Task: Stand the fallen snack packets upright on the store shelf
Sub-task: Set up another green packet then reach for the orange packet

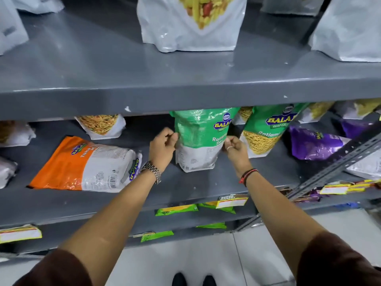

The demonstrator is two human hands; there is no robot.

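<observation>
A green and white snack packet [201, 139] stands upright on the grey middle shelf [185, 182]. My left hand [162, 146] grips its left edge and my right hand [235, 148] grips its right edge. An orange and white packet [86, 165] lies flat on the same shelf to the left. A second green packet [266, 129] stands just right of the held one. A purple packet [313, 143] lies on its side further right.
The upper shelf [144, 96] overhangs the packet tops and carries large white packets [191, 23]. A white packet [102, 125] stands at the back left. A slanted metal strut [338, 162] crosses at the right. Price labels [232, 201] hang on the shelf edge.
</observation>
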